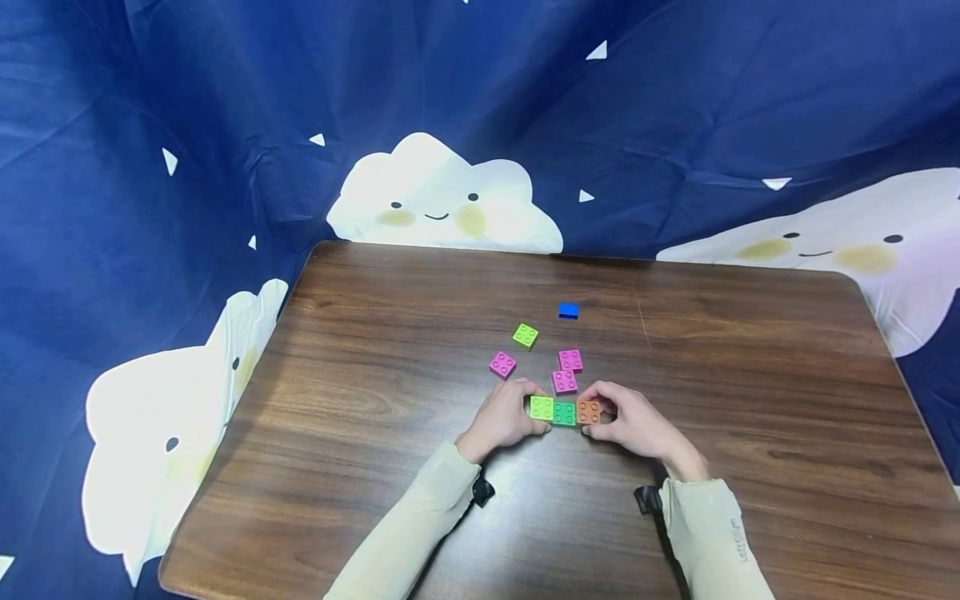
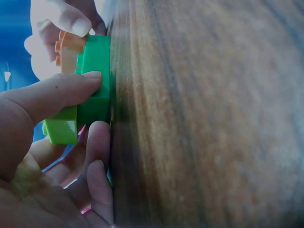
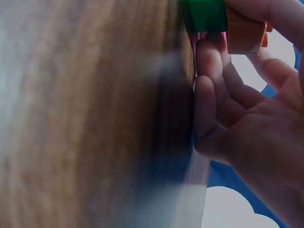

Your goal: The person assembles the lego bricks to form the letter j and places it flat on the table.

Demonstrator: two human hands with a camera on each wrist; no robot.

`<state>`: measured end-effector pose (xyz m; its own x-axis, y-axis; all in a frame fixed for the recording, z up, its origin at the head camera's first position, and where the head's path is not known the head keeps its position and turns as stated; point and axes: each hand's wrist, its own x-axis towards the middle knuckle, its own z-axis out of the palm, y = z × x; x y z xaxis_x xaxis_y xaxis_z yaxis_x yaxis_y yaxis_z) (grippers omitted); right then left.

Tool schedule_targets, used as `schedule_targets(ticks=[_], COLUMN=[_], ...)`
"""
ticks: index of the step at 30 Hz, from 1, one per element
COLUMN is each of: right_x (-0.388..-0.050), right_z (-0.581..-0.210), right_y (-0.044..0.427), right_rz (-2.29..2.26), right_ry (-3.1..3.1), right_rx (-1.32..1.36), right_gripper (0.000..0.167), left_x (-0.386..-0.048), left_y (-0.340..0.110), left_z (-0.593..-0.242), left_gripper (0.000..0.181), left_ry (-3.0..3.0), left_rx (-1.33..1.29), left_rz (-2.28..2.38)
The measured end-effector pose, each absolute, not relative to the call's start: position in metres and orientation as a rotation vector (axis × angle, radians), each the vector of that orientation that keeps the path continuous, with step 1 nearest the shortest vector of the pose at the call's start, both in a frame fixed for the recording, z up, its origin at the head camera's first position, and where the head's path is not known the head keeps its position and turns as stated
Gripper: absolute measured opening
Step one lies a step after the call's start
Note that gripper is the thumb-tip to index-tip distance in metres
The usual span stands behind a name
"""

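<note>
Right hand (image 1: pixel 632 422) pinches orange brick (image 1: pixel 588 412) between thumb and fingers — atop green brick (image 1: pixel 565 414).

There are eight bricks (image 1: pixel 565 414), three pink, two lime, one green, one orange, one blue, and two hands (image 1: pixel 506 419).

**Right hand (image 3: pixel 251 111) on orange brick (image 3: pixel 244 34)**

In the right wrist view, we see the right hand holding the orange brick, thumb (image 3: pixel 278 16) across its upper edge. We note two studs facing right. The green brick (image 3: pixel 206 16) adjoins it on the left, cut off by the top of the view. Below the bricks we find curled fingers (image 3: pixel 209 58) beside the table (image 3: pixel 85 109), whose blurred wood grain fills the left side. We observe a pink sliver (image 3: pixel 203 35) below the green brick. Behind the hand we see blue cloth (image 3: pixel 219 174) with white prints (image 3: pixel 227 211).
</note>
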<state>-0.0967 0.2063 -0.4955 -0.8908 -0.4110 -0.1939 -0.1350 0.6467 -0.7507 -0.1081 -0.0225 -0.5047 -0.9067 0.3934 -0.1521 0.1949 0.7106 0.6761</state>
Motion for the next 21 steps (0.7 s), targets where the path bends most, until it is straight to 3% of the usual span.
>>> schedule_targets(ticks=[21], right_x=[-0.1007], right_z=[-0.4956], right_y=[0.2034], right_rz=[-1.09], right_ry=[2.486], right_rx=[-0.402], right_gripper=[0.032], left_x=[-0.1075], left_y=[-0.0226], left_z=[-0.5059], left_gripper=[0.04], left_ry=[2.634], left_rx=[0.477], left_rz=[0.997])
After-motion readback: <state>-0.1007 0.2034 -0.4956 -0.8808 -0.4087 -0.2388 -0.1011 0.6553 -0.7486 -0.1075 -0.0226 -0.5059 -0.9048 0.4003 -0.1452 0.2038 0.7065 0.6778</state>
